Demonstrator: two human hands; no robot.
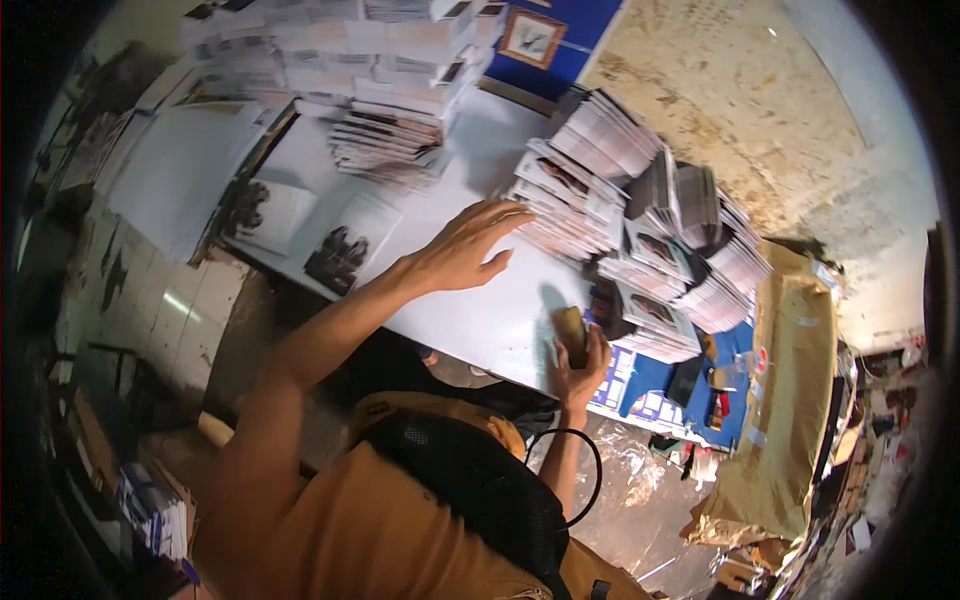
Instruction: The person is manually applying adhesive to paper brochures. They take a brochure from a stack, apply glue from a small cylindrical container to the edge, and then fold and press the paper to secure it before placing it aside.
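Note:
My left hand (465, 248) reaches over the white tabletop (480, 318), fingers stretched out and thumb apart, with nothing in it. Its fingertips are at the near left side of a stack of booklets (570, 190); whether they touch it I cannot tell. Close to the table's front edge, my right hand (585, 368) grips a small tan-brown block (571, 335), partly hidden by the fingers. Left of my left arm lies an open printed sheet (345, 245) with a dark picture on it.
More booklet stacks (665, 290) stand at the right. A slumped pile (385, 145) lies behind, before tall paper stacks (350, 50). A blue board (650, 385), brown wrapping paper (795, 400) and a stained wall (720, 90) bound the right side.

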